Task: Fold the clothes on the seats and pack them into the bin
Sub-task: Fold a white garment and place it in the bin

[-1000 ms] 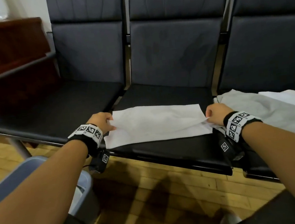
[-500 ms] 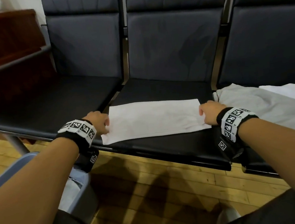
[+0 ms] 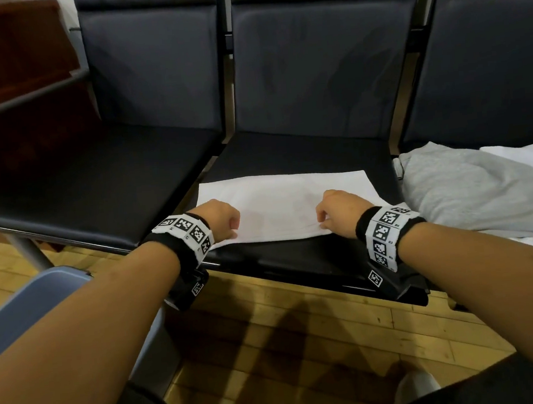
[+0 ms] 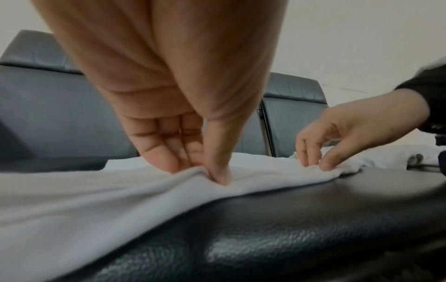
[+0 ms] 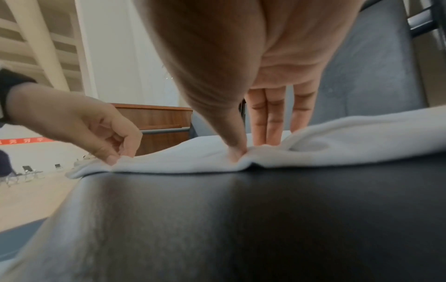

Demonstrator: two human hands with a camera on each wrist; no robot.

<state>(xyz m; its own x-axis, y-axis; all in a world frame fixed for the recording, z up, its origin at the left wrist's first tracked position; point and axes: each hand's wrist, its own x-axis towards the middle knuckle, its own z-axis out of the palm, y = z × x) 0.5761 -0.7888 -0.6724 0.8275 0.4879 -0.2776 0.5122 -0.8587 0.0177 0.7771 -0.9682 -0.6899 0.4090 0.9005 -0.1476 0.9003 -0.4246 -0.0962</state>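
Note:
A white garment (image 3: 282,197), folded into a flat rectangle, lies on the middle black seat (image 3: 303,153). My left hand (image 3: 225,220) pinches its near edge towards the left, thumb against fingers, as the left wrist view shows at the white garment (image 4: 120,192). My right hand (image 3: 332,209) pinches the same near edge further right; in the right wrist view its thumb presses a crease into the white garment (image 5: 313,150). A grey bin (image 3: 42,305) stands on the floor at lower left, partly hidden by my left arm.
A grey garment (image 3: 470,193) and a white one (image 3: 525,155) lie heaped on the right seat. The left seat (image 3: 96,184) holds nothing, with a metal armrest (image 3: 18,101) beside it. Wooden floor (image 3: 287,345) runs under the seats.
Both hands have left the short ends of the folded garment and come inward to its near long edge, where they now pinch it. The garment itself lies as before.

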